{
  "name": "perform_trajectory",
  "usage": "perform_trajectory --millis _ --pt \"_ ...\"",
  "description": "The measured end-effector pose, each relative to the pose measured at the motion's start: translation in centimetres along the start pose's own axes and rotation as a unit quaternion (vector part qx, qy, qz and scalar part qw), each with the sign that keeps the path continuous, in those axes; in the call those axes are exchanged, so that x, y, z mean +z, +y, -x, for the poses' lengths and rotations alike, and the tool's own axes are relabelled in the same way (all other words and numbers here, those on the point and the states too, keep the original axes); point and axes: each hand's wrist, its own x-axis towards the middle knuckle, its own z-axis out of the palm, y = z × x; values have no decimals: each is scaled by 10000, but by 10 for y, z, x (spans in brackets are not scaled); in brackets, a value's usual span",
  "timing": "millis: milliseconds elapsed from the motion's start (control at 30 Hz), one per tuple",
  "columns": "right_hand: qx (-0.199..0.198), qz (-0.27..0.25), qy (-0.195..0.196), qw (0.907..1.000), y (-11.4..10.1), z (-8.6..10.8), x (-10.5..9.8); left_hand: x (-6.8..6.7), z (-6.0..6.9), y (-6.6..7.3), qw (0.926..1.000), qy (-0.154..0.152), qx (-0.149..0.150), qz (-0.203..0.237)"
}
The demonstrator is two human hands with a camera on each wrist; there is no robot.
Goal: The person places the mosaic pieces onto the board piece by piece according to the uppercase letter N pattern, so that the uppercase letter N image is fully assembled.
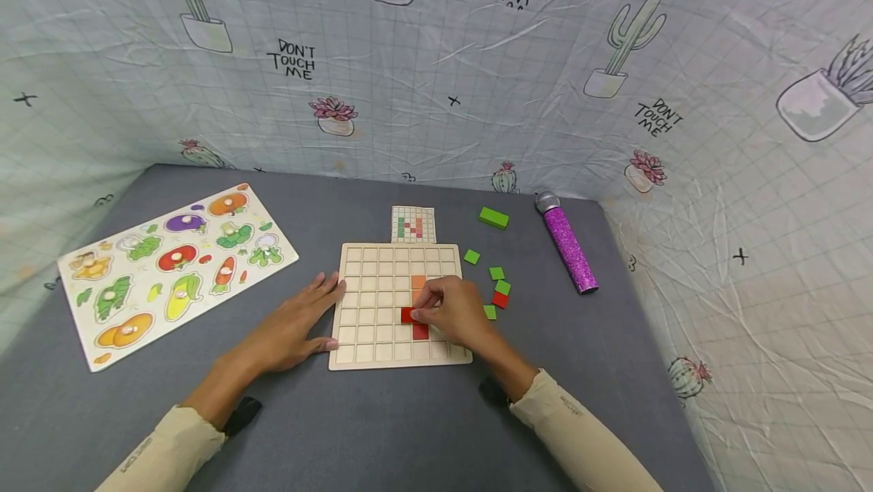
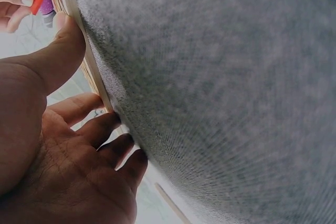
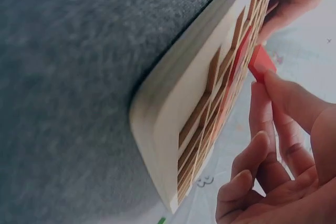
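A square wooden grid board (image 1: 371, 310) lies on the grey table. My right hand (image 1: 453, 310) pinches a red square tile (image 3: 261, 62) between thumb and fingers, just over the board. One red tile (image 1: 420, 332) sits in a cell below that hand, and an orange tile (image 1: 418, 281) fills a cell farther up; the fingers partly hide the cells between. My left hand (image 1: 289, 329) rests at the board's left edge, fingers spread, its thumb (image 2: 68, 40) touching the rim in the left wrist view. Behind the board lies a small pattern card (image 1: 413, 225) with coloured squares.
Several loose green tiles (image 1: 495, 273) and a red tile (image 1: 500, 300) lie right of the board, with a green block (image 1: 494, 218) behind them. A purple glitter microphone (image 1: 569, 249) lies farther right. At the left is a vegetable puzzle board (image 1: 153, 291). Printed cloth (image 1: 436, 45) hangs behind.
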Motion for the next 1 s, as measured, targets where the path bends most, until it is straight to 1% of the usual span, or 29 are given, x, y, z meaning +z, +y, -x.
perform_trajectory --millis 267,367,567,800,1000 --pt "-54 197 46 9998 -3 -6 6 0 0 1 10000 -5 -18 22" --pt "-42 233 -1 9997 -3 -7 8 0 -1 1 10000 -15 -41 19" --pt "-183 281 -77 9994 -4 -10 9 0 -1 1 10000 -12 -69 12" --pt "-65 463 -260 9986 -4 -14 12 0 -2 2 9999 -29 -98 -5" --pt "-118 627 -336 9974 -5 -15 12 0 -1 3 9999 -8 -128 -42"
